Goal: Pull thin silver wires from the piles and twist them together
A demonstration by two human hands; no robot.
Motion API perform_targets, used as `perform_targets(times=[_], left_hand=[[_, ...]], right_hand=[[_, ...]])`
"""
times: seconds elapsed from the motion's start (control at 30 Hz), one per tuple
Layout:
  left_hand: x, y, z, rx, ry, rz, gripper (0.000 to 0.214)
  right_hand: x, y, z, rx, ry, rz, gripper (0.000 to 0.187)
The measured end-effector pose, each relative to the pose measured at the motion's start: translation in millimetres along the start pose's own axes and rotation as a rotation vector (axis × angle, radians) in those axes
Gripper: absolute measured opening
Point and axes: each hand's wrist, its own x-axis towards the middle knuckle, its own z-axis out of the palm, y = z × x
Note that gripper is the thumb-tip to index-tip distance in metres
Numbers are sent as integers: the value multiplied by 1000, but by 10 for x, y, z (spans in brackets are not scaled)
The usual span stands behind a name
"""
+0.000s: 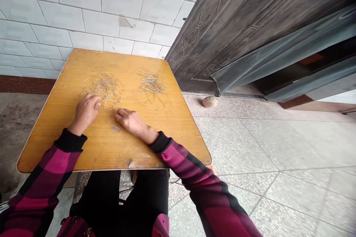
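Two loose heaps of thin, wire-like strands lie on a wooden table. The left heap (107,88) is tangled and wider, with pale and dark strands; the right heap (152,84) lies more bunched. At the near edge of the left heap, my left hand (85,113) has its fingers curled together at the strands. My right hand (131,121) rests low over the tabletop, just in front of that heap, its fingers bent into a closed shape. What either hand pinches is too small or hidden to tell. A few short loose strands (114,125) lie between my hands.
The yellow-brown table (97,152) has chipped patches along its near edge. Behind it stands a white tiled wall (83,18). To the right are a dark carved door (200,40), a hanging grey-green curtain (250,66) and a small round object (210,102) on the floor.
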Motion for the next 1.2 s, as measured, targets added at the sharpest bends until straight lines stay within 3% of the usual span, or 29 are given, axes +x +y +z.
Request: perform_targets(times=[0.2, 0.37, 0.53, 0.67, 0.93, 1.2], left_hand=[[-14, -2, 9, 43, -25, 57, 35], [-26, -13, 57, 73, -54, 139, 38], [-22, -7, 35, 77, -21, 113, 34], [-4, -16, -21, 69, 9, 21, 31], [32, -60, -42, 70, 97, -27, 27], [38, -93, 15, 61, 113, -10, 27]], right_hand=[[-131, 174, 4, 264, 154, 136, 19], [193, 278, -68, 439, 187, 229, 15], [779, 282, -161, 338, 81, 292, 21], [1015, 179, -166, 186, -61, 325, 24], [888, 157, -165, 66, -26, 358, 33], [723, 181, -282, 135, -64, 182, 29]])
